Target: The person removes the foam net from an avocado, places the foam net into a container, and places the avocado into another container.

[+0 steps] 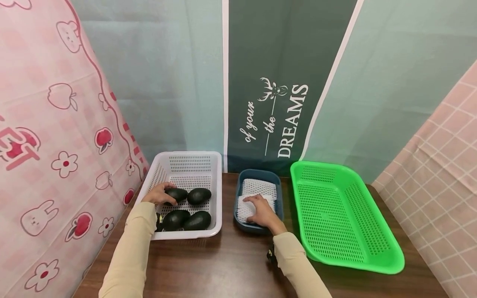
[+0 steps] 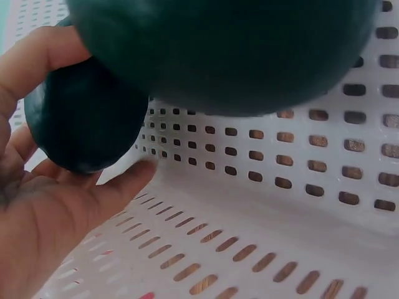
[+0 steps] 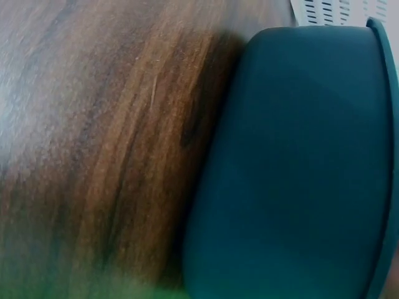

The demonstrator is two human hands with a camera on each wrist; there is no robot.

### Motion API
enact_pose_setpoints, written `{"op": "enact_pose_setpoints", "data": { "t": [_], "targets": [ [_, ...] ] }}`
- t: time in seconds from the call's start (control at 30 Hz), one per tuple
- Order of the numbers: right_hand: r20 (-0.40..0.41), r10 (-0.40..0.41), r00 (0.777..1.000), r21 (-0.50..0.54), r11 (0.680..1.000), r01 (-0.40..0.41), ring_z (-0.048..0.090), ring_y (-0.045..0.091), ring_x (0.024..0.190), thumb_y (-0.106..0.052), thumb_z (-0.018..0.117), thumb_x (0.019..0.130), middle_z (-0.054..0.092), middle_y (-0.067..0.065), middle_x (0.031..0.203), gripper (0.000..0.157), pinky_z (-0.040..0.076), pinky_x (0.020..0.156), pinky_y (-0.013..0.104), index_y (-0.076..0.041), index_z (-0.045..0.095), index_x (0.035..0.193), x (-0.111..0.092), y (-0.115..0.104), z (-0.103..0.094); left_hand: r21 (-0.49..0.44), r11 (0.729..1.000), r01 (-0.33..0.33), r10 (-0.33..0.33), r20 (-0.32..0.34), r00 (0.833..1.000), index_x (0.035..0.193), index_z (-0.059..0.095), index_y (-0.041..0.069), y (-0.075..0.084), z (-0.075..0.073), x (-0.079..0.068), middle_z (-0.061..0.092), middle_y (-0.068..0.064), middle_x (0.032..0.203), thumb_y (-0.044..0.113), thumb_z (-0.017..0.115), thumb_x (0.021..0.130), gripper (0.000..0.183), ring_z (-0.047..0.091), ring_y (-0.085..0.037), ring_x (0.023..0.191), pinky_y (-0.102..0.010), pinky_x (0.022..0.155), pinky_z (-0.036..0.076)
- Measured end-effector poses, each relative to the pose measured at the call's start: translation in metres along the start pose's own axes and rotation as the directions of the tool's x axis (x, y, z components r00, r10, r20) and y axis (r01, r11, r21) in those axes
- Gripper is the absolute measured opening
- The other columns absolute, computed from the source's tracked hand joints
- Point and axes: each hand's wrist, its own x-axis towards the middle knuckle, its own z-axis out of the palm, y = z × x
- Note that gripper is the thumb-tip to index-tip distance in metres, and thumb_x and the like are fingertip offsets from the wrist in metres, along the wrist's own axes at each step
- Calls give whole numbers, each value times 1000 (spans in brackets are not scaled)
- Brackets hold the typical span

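Observation:
In the head view several dark green avocados [image 1: 199, 196] lie in a white perforated basket [image 1: 216, 174] at the left. My left hand [image 1: 159, 194] reaches over that basket's left side and grips the back-left avocado [image 1: 177, 194]. The left wrist view shows the fingers and thumb around this avocado [image 2: 87, 118], while another avocado [image 2: 230, 50] looms close above. At centre, my right hand [image 1: 262, 211] is over white foam net sleeves [image 1: 259, 188] in a dark blue tub [image 1: 242, 227]. Its thumb and forefinger are apart over the netting; whether they touch it is unclear.
A large green perforated basket [image 1: 384, 244] stands on the right of the brown wooden table [image 1: 208, 265]. Hanging cloths enclose the back and both sides: a green one [image 1: 179, 82] behind, pink ones [image 1: 44, 136] at the sides.

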Motion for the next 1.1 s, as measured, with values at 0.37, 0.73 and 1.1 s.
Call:
{"op": "enact_pose_setpoints", "data": {
  "t": [0.37, 0.73, 1.1],
  "targets": [
    [-16, 102, 995, -75, 992, -103, 47, 35, 104, -14, 90, 66, 53, 14, 115, 60, 50, 76, 54, -15, 63, 119, -2, -5, 5, 5, 1000, 30, -30, 53, 998, 118, 54, -6, 1, -1, -2, 50, -30, 118, 2, 86, 61, 66, 51, -39, 102, -48, 87, 45],
    [-33, 102, 994, -94, 990, -105, 48, 34, 99, -14, 91, 65, 54, 15, 112, 60, 46, 86, 47, -12, 63, 117, 1, -5, 1, -57, 994, 97, -95, 34, 995, 126, 49, -7, 7, 6, 2, 46, -34, 126, 6, 85, 68, 70, 50, -40, 106, -52, 93, 43],
    [-26, 99, 995, -86, 991, -101, 48, 34, 101, -13, 91, 65, 54, 14, 113, 60, 49, 79, 50, -13, 63, 117, 2, -8, 6, -113, 988, 104, -106, -9, 994, 123, 51, -10, 5, 4, 1, 50, -35, 125, 11, 80, 74, 61, 52, -41, 108, -51, 92, 43]
  ]
}}
